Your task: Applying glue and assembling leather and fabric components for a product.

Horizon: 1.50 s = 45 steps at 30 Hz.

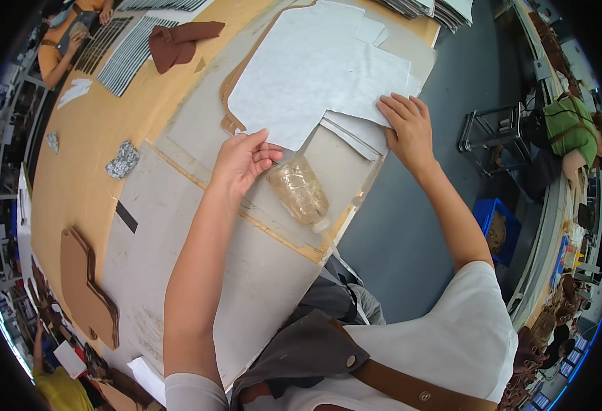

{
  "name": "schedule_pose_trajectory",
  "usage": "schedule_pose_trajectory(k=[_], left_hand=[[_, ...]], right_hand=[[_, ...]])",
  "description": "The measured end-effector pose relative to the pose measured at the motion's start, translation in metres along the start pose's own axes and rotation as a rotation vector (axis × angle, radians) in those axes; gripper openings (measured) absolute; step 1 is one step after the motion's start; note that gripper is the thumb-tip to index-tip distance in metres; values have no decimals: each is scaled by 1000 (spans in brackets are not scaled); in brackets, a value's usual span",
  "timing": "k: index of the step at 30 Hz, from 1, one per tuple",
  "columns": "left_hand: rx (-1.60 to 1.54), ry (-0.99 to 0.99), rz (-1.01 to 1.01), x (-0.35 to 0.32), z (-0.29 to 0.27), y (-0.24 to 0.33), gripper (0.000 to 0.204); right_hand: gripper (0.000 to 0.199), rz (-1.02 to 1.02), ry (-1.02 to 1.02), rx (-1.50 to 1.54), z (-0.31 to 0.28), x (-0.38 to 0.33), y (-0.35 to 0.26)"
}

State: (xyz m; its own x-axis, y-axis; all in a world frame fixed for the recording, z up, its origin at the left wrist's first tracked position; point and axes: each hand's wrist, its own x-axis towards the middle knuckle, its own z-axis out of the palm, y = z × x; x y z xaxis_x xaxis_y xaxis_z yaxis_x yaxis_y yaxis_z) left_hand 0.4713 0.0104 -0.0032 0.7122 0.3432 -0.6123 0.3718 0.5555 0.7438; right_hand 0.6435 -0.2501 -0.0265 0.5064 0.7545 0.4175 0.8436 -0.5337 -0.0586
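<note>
A large white sheet (315, 68), cut to an irregular outline, lies on the grey-covered part of the table. My left hand (243, 161) pinches its near left corner between thumb and fingers. At the right edge, my right hand (409, 129) holds the sheet, its fingers over the top; the thumb is hidden. Brown cut pieces (230, 89) show from under the sheet's left side. Below its notched near edge, narrow white strips (352, 137) stick out. A clear plastic bottle (297, 192) with tan contents lies on its side just right of my left hand.
Stacked brown panels (85, 288), a speckled bundle (123, 159) and a dark red-brown piece (181, 44) lie on the table. At the far left a person (54, 48) works. Beyond the table's right edge stand a metal stool (496, 133) and a blue crate (503, 233).
</note>
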Motion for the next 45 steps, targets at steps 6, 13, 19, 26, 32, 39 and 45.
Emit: schedule_pose_trajectory(k=[6, 13, 19, 26, 32, 39, 45], left_hand=[[105, 35, 31, 7, -9, 0, 20], [70, 47, -20, 1, -4, 7, 20], [89, 78, 184, 4, 1, 19, 18], [311, 96, 79, 7, -26, 11, 24], [261, 130, 109, 2, -24, 7, 26], [266, 138, 116, 5, -24, 4, 27], [381, 165, 204, -1, -20, 3, 24]], right_hand=[[45, -20, 73, -7, -13, -30, -26], [43, 3, 140, 32, -15, -32, -28], [40, -60, 179, 29, -23, -22, -25], [43, 13, 23, 255, -24, -32, -31], [52, 34, -34, 290, 1, 34, 27], [65, 325, -321, -154, 58, 76, 73], [55, 499, -121, 249, 76, 123, 99]])
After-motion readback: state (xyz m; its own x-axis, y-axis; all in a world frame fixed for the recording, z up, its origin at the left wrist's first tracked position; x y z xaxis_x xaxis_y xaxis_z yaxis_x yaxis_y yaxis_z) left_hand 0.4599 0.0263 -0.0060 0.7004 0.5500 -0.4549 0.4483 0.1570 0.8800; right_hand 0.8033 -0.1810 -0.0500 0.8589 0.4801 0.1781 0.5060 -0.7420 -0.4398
